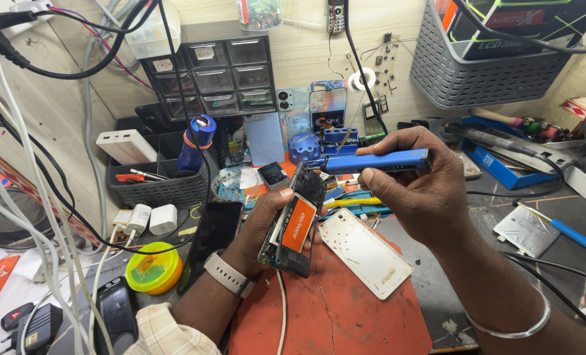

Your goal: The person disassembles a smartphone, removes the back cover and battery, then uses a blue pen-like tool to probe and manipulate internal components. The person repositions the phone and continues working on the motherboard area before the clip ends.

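My left hand (257, 227) grips an opened phone (294, 220), back cover off, with an orange battery showing; the phone is tilted upright above a red work mat (345, 315). My right hand (419, 187) holds a blue pen-shaped electric screwdriver (378, 160) level, its tip pointing left at the phone's top end. The phone's pale back cover (364, 251) lies flat on the mat just right of the phone. A white cable (282, 315) hangs down from the phone's lower end.
A black phone (213, 231) lies face up left of my left hand. A yellow-green round tin (152, 267), white chargers (150, 218), a black mesh basket (154, 184), small drawers (215, 77), a grey basket (483, 72) and many hanging cables (23, 164) crowd the bench.
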